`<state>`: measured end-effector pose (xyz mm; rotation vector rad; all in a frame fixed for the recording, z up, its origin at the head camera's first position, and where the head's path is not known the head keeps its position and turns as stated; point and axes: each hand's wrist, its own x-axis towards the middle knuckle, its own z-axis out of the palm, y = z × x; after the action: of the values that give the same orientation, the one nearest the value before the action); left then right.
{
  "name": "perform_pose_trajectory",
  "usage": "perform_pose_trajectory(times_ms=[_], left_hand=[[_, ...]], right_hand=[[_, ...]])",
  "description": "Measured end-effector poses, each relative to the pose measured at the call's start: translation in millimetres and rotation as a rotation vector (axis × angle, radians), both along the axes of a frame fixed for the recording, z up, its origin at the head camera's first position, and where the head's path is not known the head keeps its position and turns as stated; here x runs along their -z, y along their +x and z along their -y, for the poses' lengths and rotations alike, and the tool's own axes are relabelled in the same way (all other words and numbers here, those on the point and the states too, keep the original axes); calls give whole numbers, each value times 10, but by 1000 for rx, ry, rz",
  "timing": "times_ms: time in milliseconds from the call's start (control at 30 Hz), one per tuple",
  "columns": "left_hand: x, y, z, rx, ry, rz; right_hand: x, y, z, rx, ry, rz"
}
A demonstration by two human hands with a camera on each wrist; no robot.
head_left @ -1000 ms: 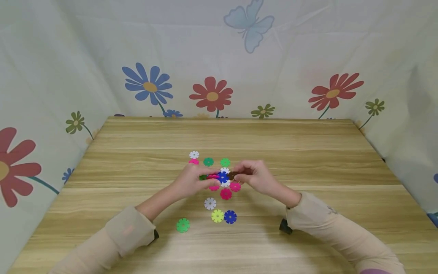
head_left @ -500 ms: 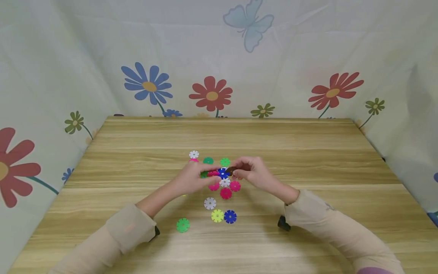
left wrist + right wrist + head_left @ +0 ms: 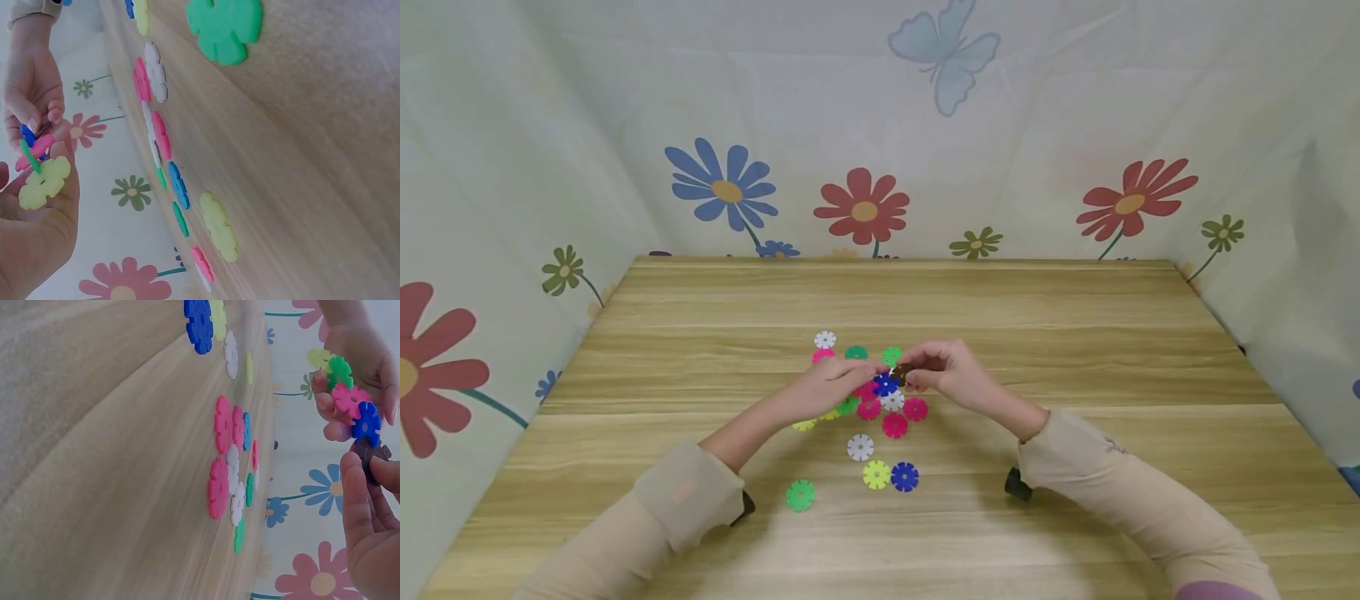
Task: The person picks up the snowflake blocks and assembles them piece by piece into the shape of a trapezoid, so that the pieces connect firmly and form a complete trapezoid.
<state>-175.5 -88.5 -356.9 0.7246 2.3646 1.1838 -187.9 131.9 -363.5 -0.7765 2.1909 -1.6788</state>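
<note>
Between my hands runs a chain of linked notched plastic discs. Its yellow disc point(image 3: 45, 182) lies by my left palm, followed by a green disc point(image 3: 340, 374), a pink disc point(image 3: 351, 400) and a blue disc point(image 3: 367, 424). My left hand point(image 3: 820, 390) holds the yellow, green and pink end, its fingers bent behind the discs. My right hand point(image 3: 958, 382) pinches a brown disc point(image 3: 370, 456) between thumb and fingers, against the blue disc's edge. Whether the brown disc's notch is joined to the blue one cannot be told. The chain is above the table.
Loose discs lie on the wooden table point(image 3: 1075, 333) beneath and around the hands. Among them are a white disc point(image 3: 861, 447), a yellow disc point(image 3: 876, 475), a blue disc point(image 3: 905, 477) and a green disc point(image 3: 801, 496) nearer me. A flowered cloth point(image 3: 1037, 100) hangs behind.
My left hand has turned, and the chain's green and yellow end now shows below it. My right hand has shifted slightly left and away from me, still pinching the brown disc.
</note>
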Motion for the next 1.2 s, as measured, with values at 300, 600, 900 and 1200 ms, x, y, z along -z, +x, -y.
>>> perform_pose_trajectory(times_ms=[300,600,900,1200], left_hand=[[11,-10,-39,119,43,-27],[67,-31,-50,166,44,-47],[71,-28,-21,154,4,-90],[91,-61,101,63,2,-30]], right_hand=[[42,1,50,-54,16,11],[66,7,102,-12,57,31],[110,-24,101,3,50,46],[144,-64,30,-12,157,13]])
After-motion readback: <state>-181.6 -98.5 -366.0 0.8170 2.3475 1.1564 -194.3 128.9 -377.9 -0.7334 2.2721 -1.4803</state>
